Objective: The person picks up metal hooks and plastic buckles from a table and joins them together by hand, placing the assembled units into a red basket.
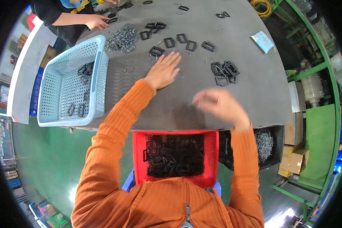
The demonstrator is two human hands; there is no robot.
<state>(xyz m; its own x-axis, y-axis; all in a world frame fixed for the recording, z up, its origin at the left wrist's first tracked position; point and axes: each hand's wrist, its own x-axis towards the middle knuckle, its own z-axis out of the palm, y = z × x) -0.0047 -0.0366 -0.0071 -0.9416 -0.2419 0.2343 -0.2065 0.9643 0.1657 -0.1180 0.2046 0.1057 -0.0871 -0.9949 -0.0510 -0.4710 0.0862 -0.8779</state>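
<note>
My left hand (163, 71) lies flat over the grey table (155, 110), fingers stretched out. Just beyond its fingertips are a black plastic buckle (156, 51) and a loose metal hook (187, 53). Farther off, several black rectangular buckles (192, 46) are scattered. Over the table's near side, my right hand (222, 105) is smeared by motion, and its fingers do not show clearly. Beyond it sits a small heap of black buckles (231, 69). A pile of metal hooks (122, 37) lies to the left of the scattered buckles.
A light blue basket (102, 72) with some black buckles stands at the left. In front of me is a red basket (138, 169) full of black parts. A dark crate (275, 161) holds metal pieces. A face mask (262, 41) lies far right. A co-worker's hand (97, 22) handles black parts.
</note>
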